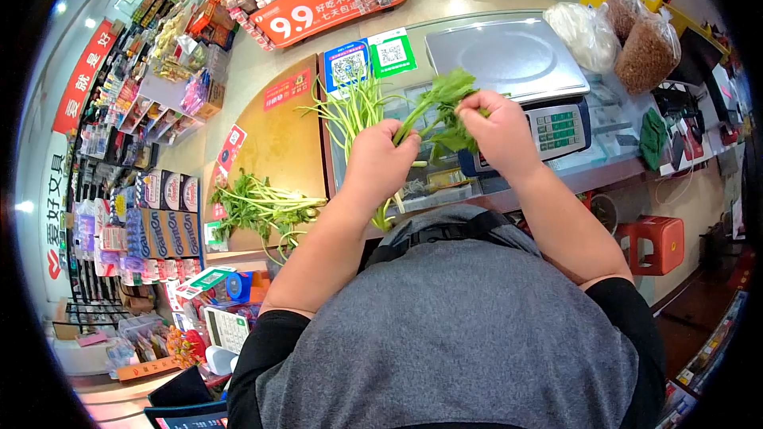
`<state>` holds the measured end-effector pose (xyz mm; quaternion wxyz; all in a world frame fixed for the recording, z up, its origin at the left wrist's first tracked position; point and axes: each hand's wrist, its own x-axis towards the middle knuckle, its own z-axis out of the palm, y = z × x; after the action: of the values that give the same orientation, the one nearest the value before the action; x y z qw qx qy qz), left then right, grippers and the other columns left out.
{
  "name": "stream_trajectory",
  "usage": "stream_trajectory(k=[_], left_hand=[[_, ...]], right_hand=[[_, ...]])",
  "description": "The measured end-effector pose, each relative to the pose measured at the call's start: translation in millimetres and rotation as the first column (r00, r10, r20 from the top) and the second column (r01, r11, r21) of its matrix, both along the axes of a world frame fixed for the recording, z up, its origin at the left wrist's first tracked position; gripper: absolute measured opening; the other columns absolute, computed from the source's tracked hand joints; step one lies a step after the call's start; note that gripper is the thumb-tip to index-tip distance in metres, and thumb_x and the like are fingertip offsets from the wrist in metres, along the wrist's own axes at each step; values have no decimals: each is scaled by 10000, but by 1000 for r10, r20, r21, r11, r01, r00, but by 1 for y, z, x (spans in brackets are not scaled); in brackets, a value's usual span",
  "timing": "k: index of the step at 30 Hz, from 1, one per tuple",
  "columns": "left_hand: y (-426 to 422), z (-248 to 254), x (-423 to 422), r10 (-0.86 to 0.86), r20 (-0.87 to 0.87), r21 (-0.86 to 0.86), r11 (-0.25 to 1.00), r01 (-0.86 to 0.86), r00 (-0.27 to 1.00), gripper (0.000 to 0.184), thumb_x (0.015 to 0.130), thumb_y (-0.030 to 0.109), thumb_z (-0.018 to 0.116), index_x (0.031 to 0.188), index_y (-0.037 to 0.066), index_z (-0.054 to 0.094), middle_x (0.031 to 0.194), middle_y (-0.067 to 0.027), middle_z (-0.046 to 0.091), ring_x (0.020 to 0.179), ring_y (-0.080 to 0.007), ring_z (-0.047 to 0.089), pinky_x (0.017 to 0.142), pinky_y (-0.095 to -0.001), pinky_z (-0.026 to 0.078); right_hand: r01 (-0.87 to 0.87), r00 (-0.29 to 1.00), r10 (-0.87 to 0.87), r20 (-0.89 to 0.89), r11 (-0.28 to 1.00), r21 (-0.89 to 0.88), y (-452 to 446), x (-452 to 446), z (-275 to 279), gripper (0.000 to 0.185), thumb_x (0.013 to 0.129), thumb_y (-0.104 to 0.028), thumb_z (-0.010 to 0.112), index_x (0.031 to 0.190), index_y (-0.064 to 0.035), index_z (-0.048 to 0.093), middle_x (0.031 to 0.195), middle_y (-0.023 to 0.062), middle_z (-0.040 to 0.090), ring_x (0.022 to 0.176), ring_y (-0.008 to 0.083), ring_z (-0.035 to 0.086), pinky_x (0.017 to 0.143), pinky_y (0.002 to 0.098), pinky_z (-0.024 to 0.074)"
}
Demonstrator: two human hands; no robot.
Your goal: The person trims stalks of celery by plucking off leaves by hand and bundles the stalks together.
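Observation:
In the middle of the head view, my left hand [380, 157] is closed around the stem of a leafy celery stalk [443, 97]. To its right, my right hand [494, 129] pinches at the leaves of the same stalk. Thin, mostly leafless celery stems [359, 107] lie on the glass counter just beyond my left hand. A bunch of leafy celery [270, 202] rests on the wooden counter section, left of my left forearm. My fingers hide the exact points of grip.
A digital scale [509, 59] stands beyond my right hand, with plastic bags [648, 52] of brown goods and a white bag [582, 34] beside it. QR code cards [391, 53] lie at the back. A red stool [656, 245] stands at right, stocked shelves [151, 111] at left.

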<state>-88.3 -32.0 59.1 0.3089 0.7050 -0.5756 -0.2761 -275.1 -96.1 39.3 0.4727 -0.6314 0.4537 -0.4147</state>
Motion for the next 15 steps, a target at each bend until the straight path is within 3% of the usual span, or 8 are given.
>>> stream_trajectory(k=[1,5,11,15], left_hand=[[0,-3,1,5,-10,-20,1000,-5,1000,221,849,201,660,848,-20,655,629,-68,599,583,-100,539,560,-305,441],[-4,-11,3,-7,-106,5,1000,8,994,197,853,186,657,854,-11,664,647,-22,607,563,-70,528,524,-258,422],[-2,-13,1,-8,-232,-6,1000,7,973,167,865,161,645,880,-3,667,661,4,598,540,-57,505,500,-239,401],[-2,-16,2,3,-279,0,1000,-3,960,156,870,151,638,883,-2,665,656,11,587,538,-51,495,491,-233,388]], right_hand=[[-77,996,72,-58,993,-87,5,1,2,131,804,-128,621,863,-27,680,806,156,674,727,270,655,670,355,505],[-156,965,52,-256,900,-408,14,12,-15,119,806,-139,638,856,-41,684,850,159,666,805,336,642,699,407,511],[-188,958,87,-274,909,-371,19,21,-26,149,811,-139,632,894,-33,697,860,168,673,802,344,647,710,404,516],[-232,968,206,-144,953,-195,24,25,-28,167,816,-141,624,899,-17,699,867,180,682,798,342,659,713,396,519]])
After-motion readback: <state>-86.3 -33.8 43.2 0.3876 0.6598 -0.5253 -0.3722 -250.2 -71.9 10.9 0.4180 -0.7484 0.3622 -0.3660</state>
